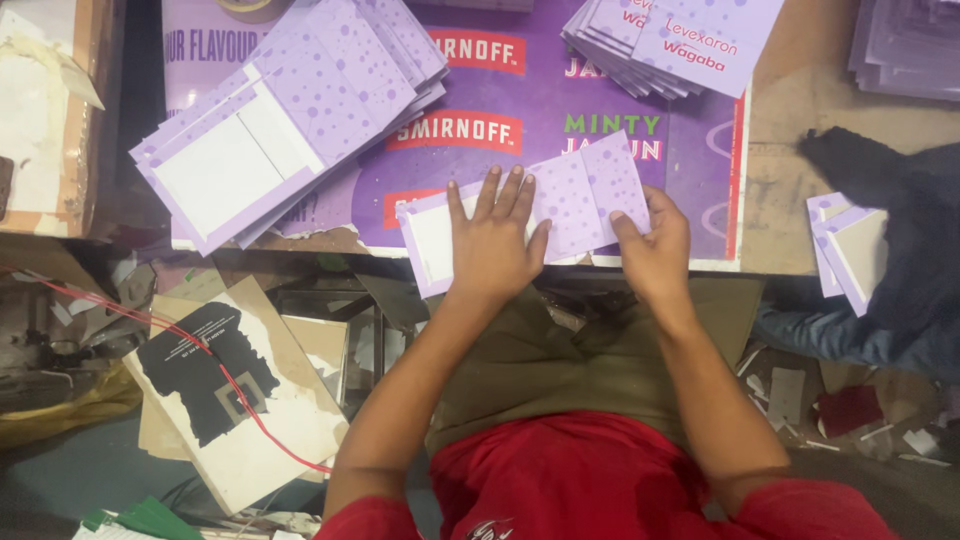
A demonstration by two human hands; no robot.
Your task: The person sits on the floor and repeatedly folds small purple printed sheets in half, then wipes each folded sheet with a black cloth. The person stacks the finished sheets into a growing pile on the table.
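Presently, the person's left hand (492,243) is lying flat, palm down, on a lilac dotted card blank (575,200), its fingers (488,194) spread wide and straight, pressing rather than gripping. The right hand (655,243) is resting at the blank's right end; the thumb is lying on top of the card near its lower right corner, while the other fingers are curling at the edge. Whether they are reaching under the card cannot be told.

The blank is lying slantwise on a large purple printed sheet (690,170), close to the near edge of the table (800,110), with its white unprinted panel showing to the left of the left hand.

To the left, a fanned stack of like blanks (290,120) is sitting on the same sheet, well apart from both hands, its lower end overhanging the sheet's left border. At the far edge, above the right hand, a second stack (680,45) is lying fanned, printed side up. A third pile (910,50) is showing at the top right corner. A few folded lilac pieces (850,250) are lying at the right, beside a dark cloth (900,200).

Below the table edge, on the left, a torn board with a black print (225,390) is lying among scraps, with a red wire (190,340) crossing it.
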